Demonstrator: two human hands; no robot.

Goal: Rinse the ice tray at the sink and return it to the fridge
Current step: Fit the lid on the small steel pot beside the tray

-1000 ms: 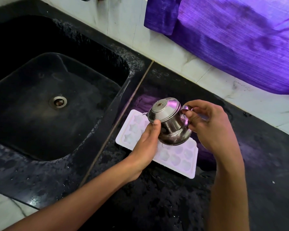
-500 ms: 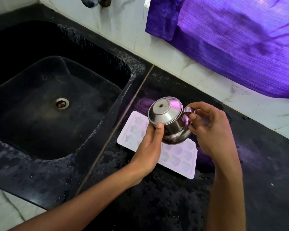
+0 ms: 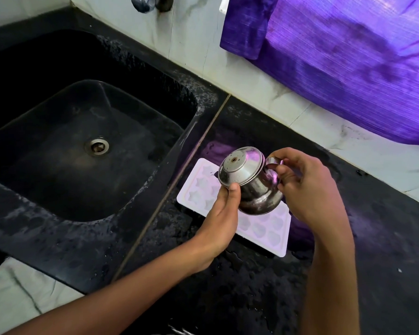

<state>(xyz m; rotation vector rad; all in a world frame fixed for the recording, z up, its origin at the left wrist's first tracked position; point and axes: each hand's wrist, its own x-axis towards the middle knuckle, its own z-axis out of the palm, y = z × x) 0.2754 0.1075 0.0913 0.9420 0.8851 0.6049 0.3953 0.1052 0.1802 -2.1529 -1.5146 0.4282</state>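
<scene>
Your right hand (image 3: 307, 189) curled its fingers (image 3: 282, 169) round the handle of a lidded steel pot (image 3: 249, 182), tilted above the white ice tray (image 3: 261, 228). Your left hand (image 3: 221, 213) cupped the pot's side, thumb at the lid's rim. The tray lay flat on the black tabletop (image 3: 385, 238), just beside the sink (image 3: 82, 151).

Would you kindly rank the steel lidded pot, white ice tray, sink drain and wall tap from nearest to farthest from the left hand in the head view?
1. The steel lidded pot: the left hand touches its lid edge.
2. The white plastic ice tray: on the black counter, directly beneath that hand.
3. The round metal sink drain: to the left, in the basin.
4. The chrome wall tap: top edge, farthest.
</scene>
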